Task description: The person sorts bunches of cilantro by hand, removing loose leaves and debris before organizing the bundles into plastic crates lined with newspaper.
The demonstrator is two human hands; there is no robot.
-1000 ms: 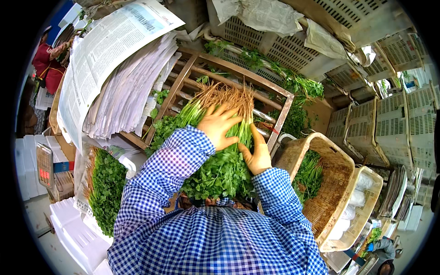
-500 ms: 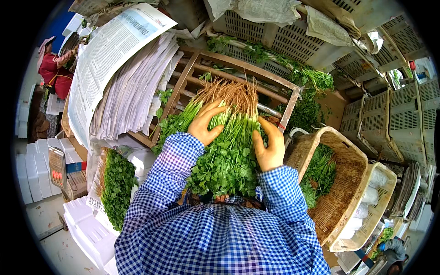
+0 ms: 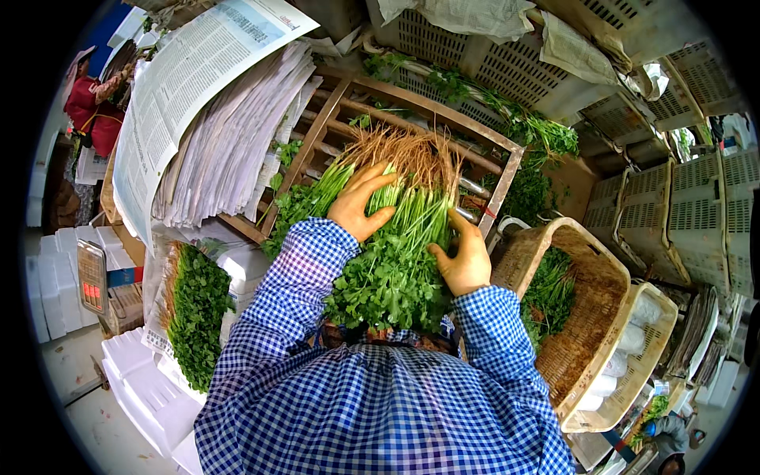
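The left hand and right hand, unclenched, are resting against opposite sides of the rooted green herbs.

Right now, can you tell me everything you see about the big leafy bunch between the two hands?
The leafy bunch is many slim green plants spread side by side. Ruffled leaves fill the near end, pale green stems the middle, and thin, stringy brown roots the far end, which lies over a brown barred frame. The left hand rests on its left side; the right hand touches its right edge.
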